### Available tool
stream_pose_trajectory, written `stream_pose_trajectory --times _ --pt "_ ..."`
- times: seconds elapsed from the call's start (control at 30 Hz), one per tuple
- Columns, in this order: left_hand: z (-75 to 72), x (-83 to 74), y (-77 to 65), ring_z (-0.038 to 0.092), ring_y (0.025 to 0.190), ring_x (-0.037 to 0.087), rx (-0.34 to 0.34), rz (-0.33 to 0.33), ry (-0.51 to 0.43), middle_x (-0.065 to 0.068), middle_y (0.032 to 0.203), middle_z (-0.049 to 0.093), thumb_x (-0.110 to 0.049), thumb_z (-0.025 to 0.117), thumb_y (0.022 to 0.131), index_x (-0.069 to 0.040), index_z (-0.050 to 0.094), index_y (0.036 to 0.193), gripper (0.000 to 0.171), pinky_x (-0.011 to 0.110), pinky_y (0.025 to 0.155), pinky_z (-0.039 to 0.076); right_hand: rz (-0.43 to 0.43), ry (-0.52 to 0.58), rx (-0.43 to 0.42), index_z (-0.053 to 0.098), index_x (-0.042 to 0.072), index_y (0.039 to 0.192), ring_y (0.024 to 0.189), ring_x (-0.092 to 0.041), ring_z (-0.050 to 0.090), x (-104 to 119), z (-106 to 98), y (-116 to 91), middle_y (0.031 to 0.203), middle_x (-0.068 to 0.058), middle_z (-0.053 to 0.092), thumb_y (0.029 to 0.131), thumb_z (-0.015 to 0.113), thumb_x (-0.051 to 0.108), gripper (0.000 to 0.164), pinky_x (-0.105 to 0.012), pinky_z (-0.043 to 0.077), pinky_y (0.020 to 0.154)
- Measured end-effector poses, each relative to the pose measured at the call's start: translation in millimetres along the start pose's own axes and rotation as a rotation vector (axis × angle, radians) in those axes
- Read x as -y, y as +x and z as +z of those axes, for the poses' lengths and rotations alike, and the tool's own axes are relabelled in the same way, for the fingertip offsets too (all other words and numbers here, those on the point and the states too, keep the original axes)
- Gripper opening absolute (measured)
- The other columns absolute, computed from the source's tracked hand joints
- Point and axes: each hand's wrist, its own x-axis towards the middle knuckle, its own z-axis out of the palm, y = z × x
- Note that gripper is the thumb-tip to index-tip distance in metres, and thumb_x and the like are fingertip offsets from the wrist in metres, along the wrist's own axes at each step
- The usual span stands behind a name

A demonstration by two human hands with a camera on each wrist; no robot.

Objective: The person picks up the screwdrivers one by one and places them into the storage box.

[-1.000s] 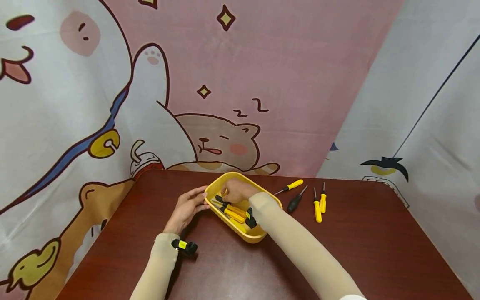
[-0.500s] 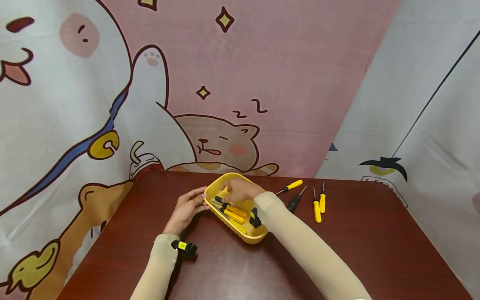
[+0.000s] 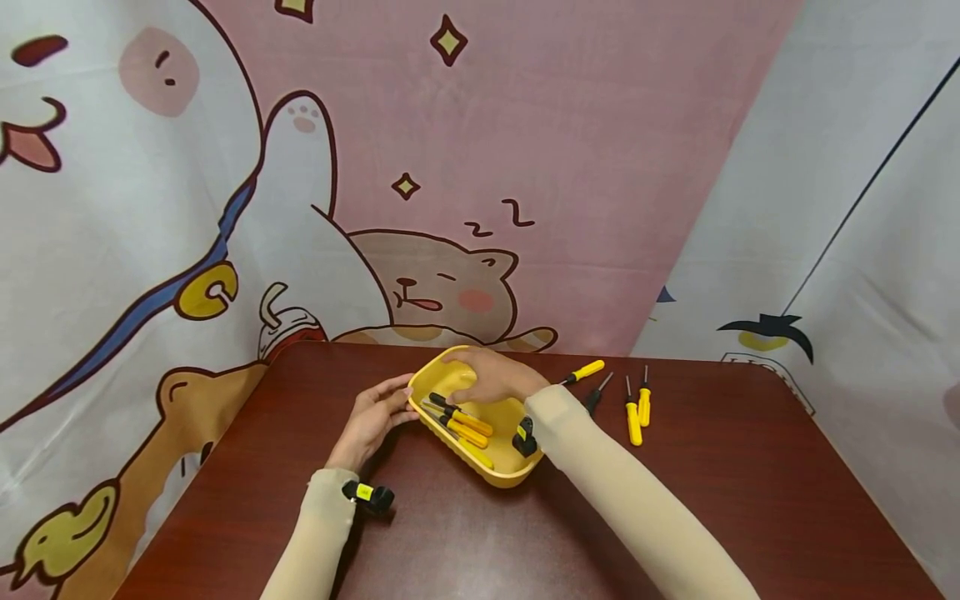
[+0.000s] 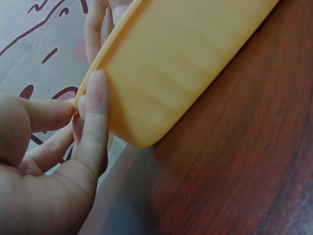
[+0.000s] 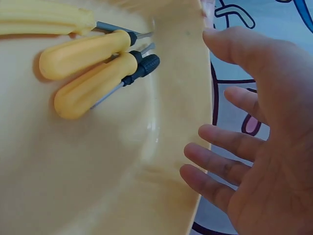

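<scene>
A yellow plastic basket [image 3: 502,478] stands on the table, with its far left corner in my left hand [image 3: 372,423]. Thumb and fingers pinch the rim there, as the left wrist view shows up close. My right hand [image 3: 491,375] is over the far side of the basket, fingers spread and nothing in them. Inside lie several screwdrivers with yellow handles [image 5: 95,90], bunched along the basket's left side. A dark ribbed handle [image 5: 148,65] pokes out beneath them.
Right of the basket on the dark red table [image 3: 750,483] lie a yellow screwdriver [image 3: 588,370], a dark-handled one [image 3: 594,400] partly behind my sleeve, and two more yellow screwdrivers [image 3: 634,423]. A cartoon-printed cloth [image 3: 600,167] hangs behind the table.
My right hand has drawn back to the right from the screwdrivers, and its bunched fingers have spread. The left hand and the basket have stayed in place.
</scene>
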Motion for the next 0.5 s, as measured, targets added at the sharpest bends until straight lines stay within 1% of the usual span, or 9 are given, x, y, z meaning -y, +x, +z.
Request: stream_pose_trajectory --times 0.13,0.3,0.5 --pt "-0.1 0.1 -0.1 0.065 0.086 0.016 -0.002 0.0 0.005 0.023 0.127 0.058 -0.009 0.06 0.104 -0.005 0.06 0.14 0.037 0.029 0.077 0.065 -0.01 -0.019 -0.011 0.041 0.033 0.157 0.149 -0.026 0.039 -1 -4 -9 0.165 -0.001 0.037 0.089 0.075 0.052 0.078 -0.051 0.036 0.123" --pt "0.1 -0.2 0.2 0.065 0.086 0.016 -0.005 0.0 0.011 0.024 0.127 0.058 -0.01 0.06 0.104 -0.006 0.061 0.14 0.037 0.03 0.078 0.065 -0.007 -0.042 -0.042 0.038 0.038 0.158 0.151 -0.031 0.035 -2 -9 -21 0.166 -0.002 0.034 0.088 0.075 0.055 0.081 -0.057 0.037 0.121" --pt "0.3 0.0 0.3 0.065 0.086 0.017 -0.014 -0.008 0.008 0.024 0.126 0.058 -0.009 0.061 0.103 -0.006 0.061 0.14 0.037 0.03 0.078 0.065 -0.04 -0.012 -0.105 0.036 0.037 0.159 0.155 -0.034 0.026 -7 -14 -33 0.17 -0.004 0.025 0.088 0.075 0.054 0.083 -0.064 0.034 0.122"
